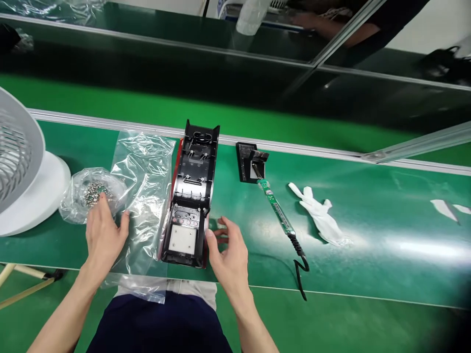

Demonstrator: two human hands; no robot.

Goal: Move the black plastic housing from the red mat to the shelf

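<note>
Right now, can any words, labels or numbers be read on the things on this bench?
None can be read.
Black plastic casing: moulded shapes and a blank white square, no print.
Green circuit strip: marks too small to read.
White fan, white glove, screw bag: no text.

From my seat, the white fan [18,162] is cut off by the left edge, so I see only part of its grille and base. The small metal parts in the clear bag [91,193] are too tiny for me to tell apart, and my left hand [105,235] covers the bag's near side. The black housing [191,196] hides much of the red piece [176,166] beneath it. Across the belt, a co-worker's arm [331,24] is cut by the top edge and blurred, as is the dark shape [445,61] far right.
</note>
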